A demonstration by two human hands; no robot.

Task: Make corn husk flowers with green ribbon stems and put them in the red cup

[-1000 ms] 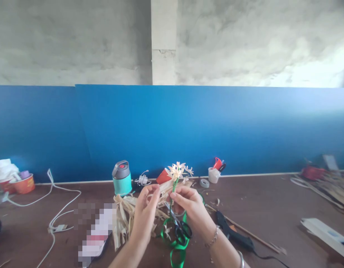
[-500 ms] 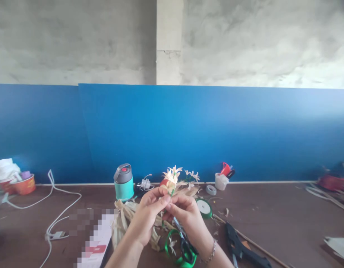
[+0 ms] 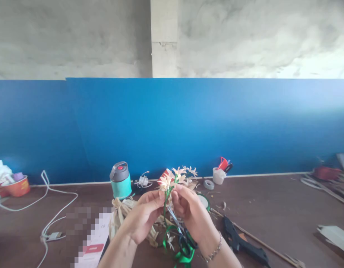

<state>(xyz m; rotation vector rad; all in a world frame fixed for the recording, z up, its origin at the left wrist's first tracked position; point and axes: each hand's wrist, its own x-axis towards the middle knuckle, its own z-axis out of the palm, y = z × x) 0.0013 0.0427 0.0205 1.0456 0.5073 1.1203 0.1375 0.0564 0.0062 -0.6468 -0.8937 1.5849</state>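
Cream artificial flowers [image 3: 167, 181] on a green-wrapped stem stand upright between my hands. My left hand [image 3: 148, 210] is closed, its thumb and forefinger pinching the stem below the blossoms. Close beside it, my right hand [image 3: 190, 204] has its thumb and forefinger pressed together at the green wrapping; what exactly they pinch is partly hidden. Green ribbon [image 3: 185, 257] lies in loops beneath, and a green strand runs down from the stem. Scissors [image 3: 184, 242] with dark handles are below my right hand, their blades partly covered. Pale dried husks [image 3: 117, 216] lie left of my left wrist.
A black glue gun [image 3: 239, 238] and a long thin stick [image 3: 261, 236] lie at right. Behind stand a turquoise flask [image 3: 120, 186], a tape roll [image 3: 209, 184] and a white cup [image 3: 218, 176] of tools. White cables [image 3: 50, 219] trail at left. A blue partition [image 3: 188, 123] closes the back.
My right hand has shifted up and away from the left fingertips, revealing more of the green stem. The blossoms have turned and spread into fuller view. The camera view has shifted slightly.
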